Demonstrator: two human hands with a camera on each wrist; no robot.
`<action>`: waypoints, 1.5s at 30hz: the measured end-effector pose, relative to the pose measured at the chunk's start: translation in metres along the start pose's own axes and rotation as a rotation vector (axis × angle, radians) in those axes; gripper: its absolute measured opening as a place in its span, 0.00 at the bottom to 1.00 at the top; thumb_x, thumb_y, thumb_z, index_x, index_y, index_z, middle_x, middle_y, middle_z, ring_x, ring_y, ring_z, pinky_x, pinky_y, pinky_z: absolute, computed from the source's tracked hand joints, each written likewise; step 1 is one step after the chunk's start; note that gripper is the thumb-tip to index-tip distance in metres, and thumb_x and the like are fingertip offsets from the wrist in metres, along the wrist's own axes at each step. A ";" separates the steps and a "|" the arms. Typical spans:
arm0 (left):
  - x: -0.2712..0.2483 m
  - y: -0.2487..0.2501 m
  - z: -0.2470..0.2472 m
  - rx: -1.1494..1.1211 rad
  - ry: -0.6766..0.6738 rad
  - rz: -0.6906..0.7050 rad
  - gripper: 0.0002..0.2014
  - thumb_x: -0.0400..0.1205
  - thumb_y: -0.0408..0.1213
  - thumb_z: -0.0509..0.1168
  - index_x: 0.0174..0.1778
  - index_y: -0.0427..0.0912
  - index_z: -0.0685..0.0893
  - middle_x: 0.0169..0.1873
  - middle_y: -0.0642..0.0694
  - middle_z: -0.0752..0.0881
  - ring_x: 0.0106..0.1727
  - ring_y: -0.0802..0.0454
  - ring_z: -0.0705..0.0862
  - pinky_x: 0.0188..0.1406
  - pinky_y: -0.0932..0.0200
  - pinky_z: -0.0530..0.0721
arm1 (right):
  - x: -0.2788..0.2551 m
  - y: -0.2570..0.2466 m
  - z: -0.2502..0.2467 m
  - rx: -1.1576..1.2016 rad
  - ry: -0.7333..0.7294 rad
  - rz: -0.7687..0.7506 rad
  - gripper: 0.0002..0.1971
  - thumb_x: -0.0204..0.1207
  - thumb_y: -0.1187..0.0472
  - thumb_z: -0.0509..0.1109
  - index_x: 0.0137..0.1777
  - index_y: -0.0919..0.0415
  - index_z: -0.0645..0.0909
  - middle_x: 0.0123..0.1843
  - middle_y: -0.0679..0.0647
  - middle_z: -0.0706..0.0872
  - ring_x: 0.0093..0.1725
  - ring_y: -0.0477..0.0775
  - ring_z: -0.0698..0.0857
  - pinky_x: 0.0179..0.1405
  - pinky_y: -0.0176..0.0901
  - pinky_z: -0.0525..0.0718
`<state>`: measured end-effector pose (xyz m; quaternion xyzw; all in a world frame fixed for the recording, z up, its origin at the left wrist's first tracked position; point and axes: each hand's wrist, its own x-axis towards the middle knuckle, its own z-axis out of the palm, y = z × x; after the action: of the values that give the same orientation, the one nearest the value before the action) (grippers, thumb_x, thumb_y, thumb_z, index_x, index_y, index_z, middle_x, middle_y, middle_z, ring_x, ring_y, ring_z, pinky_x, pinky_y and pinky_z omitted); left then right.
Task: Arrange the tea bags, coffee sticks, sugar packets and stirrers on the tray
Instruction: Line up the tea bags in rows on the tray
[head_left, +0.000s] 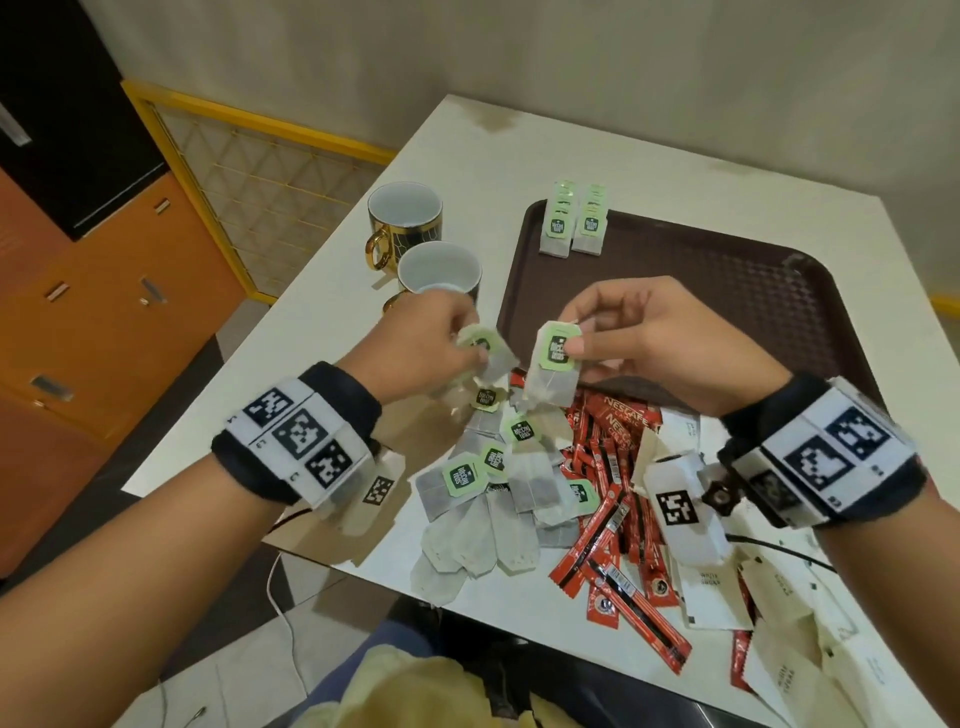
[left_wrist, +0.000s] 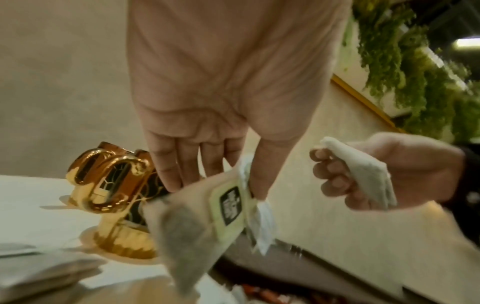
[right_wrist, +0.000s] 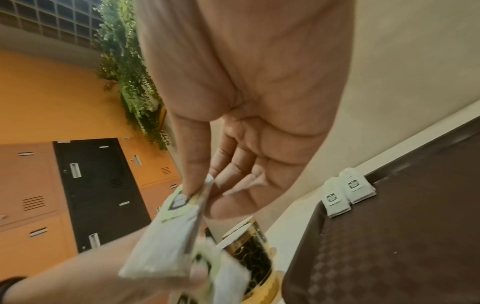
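Tea bags: your right hand (head_left: 660, 343) pinches one (head_left: 553, 364) by its green tag, thumb on top, held above tray's near edge.
L hand: your left hand (head_left: 431, 338) pinches another tea bag (head_left: 485, 351), fingers curled round it, just beside the nearer mug (head_left: 439, 273).
Tray: brown tray (head_left: 753, 301) has two tea bag stacks (head_left: 571, 223) at far-left corner.
Loose pile: tea bags (head_left: 493, 483), red coffee sticks (head_left: 613, 499), white sugar packets (head_left: 779, 623) on table (head_left: 363, 291), near you.

My head view looks steeply down on the table (head_left: 597, 171). Both wrist views sit close behind the palms, sharing the mugs (left_wrist: 122, 197) at ten o'clock.
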<state>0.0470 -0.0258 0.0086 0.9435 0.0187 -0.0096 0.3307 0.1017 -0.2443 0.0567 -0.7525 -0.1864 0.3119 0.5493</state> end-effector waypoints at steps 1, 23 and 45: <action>-0.001 0.005 -0.003 -0.106 0.021 -0.008 0.11 0.77 0.40 0.74 0.36 0.43 0.78 0.33 0.46 0.83 0.36 0.50 0.80 0.32 0.58 0.71 | 0.000 -0.001 0.006 0.023 -0.011 -0.018 0.09 0.72 0.70 0.75 0.51 0.70 0.84 0.46 0.71 0.88 0.41 0.61 0.85 0.41 0.41 0.88; 0.002 0.011 0.003 -1.177 -0.263 -0.358 0.13 0.89 0.41 0.56 0.60 0.44 0.86 0.39 0.50 0.87 0.39 0.55 0.84 0.39 0.61 0.86 | -0.012 0.021 0.030 -0.801 -0.044 -0.096 0.13 0.75 0.50 0.74 0.56 0.53 0.79 0.48 0.46 0.83 0.47 0.47 0.83 0.45 0.37 0.81; -0.003 0.015 0.002 -1.181 -0.197 -0.560 0.11 0.87 0.45 0.62 0.50 0.41 0.83 0.48 0.40 0.87 0.42 0.48 0.88 0.33 0.59 0.90 | 0.009 0.020 0.005 -0.331 0.035 -0.080 0.07 0.80 0.70 0.68 0.54 0.66 0.86 0.51 0.57 0.91 0.49 0.55 0.90 0.53 0.48 0.88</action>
<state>0.0449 -0.0384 0.0168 0.5577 0.2349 -0.1697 0.7778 0.1041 -0.2418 0.0341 -0.8301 -0.2552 0.2417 0.4328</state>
